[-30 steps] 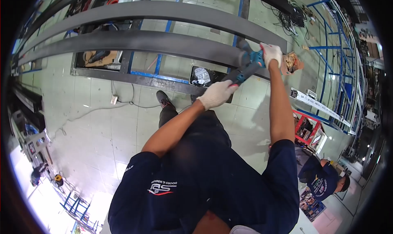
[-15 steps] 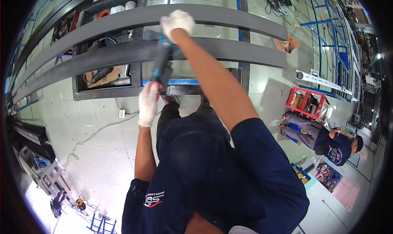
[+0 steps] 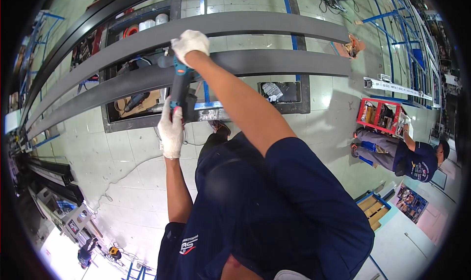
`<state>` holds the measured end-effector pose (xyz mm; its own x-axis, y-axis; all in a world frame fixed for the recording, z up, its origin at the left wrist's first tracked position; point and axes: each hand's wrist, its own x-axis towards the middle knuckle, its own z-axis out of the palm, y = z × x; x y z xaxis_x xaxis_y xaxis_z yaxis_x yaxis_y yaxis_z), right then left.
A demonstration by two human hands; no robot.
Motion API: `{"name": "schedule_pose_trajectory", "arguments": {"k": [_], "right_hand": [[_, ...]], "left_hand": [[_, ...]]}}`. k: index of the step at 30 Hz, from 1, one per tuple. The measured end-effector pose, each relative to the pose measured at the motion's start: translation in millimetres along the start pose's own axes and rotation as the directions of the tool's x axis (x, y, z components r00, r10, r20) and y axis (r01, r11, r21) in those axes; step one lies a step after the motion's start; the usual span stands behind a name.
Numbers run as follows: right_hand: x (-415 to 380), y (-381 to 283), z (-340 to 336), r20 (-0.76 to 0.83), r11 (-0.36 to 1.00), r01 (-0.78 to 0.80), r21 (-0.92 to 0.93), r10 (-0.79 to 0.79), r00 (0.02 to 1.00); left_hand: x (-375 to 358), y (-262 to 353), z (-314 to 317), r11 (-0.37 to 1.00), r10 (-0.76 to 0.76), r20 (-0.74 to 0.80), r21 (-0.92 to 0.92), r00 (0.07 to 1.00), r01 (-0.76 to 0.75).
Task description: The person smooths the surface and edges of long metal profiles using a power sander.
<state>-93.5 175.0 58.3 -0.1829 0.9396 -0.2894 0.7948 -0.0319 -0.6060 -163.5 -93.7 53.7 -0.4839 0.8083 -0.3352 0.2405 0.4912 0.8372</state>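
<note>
A teal and black power tool (image 3: 180, 86) lies across the nearer of two long grey bars (image 3: 274, 63). My right hand (image 3: 190, 45), in a white glove, is closed round the tool's far end, between the nearer bar and the farther grey bar (image 3: 255, 22). Lower down, my left hand (image 3: 171, 133), gloved too, grips the near end of the tool by its red part. The tool's working end is partly hidden by my right hand.
Beneath the bars is a dark frame (image 3: 305, 93) with tool trays. A cable (image 3: 128, 171) crosses the floor at left. On the right, a person (image 3: 417, 157) is beside a red cabinet (image 3: 377, 114). Blue metal racks (image 3: 392, 30) stand at the upper right.
Both hands and the tool have moved left along the bars. The whole view has shifted slightly. The person at the right now reaches an arm toward the red cabinet.
</note>
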Motion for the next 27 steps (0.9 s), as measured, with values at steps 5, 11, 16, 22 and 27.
{"name": "schedule_pose_trajectory", "arguments": {"k": [5, 11, 16, 22, 27], "right_hand": [[-10.5, 96.7, -70.2, -0.114, 0.999, -0.047, -0.011, 0.046, 0.992], [-48.4, 257.0, -179.2, -0.281, 0.999, 0.041, 0.032, -0.031, 0.959], [-70.9, 394.8, -260.8, -0.393, 0.985, 0.033, 0.168, 0.036, 0.919], [-66.1, 536.4, -317.7, -0.399, 0.704, 0.123, 0.7, 0.241, 0.885], [-76.0, 585.0, -326.6, -0.37, 0.327, 0.279, 0.903, 0.26, 0.892]], "left_hand": [[-3.2, 7.0, 72.6, 0.977, 0.18, 0.184, 0.082, 0.966, -0.198], [-28.2, 82.4, 188.9, 0.963, 0.173, 0.449, 0.109, 0.877, -0.245], [-50.0, 129.1, 295.3, 0.939, 0.176, 0.614, 0.131, 0.769, -0.319], [-73.0, 166.9, 408.0, 0.919, 0.238, 0.735, 0.042, 0.635, -0.392], [-81.2, 178.5, 446.5, 0.917, 0.243, 0.79, 0.002, 0.563, -0.399]]}}
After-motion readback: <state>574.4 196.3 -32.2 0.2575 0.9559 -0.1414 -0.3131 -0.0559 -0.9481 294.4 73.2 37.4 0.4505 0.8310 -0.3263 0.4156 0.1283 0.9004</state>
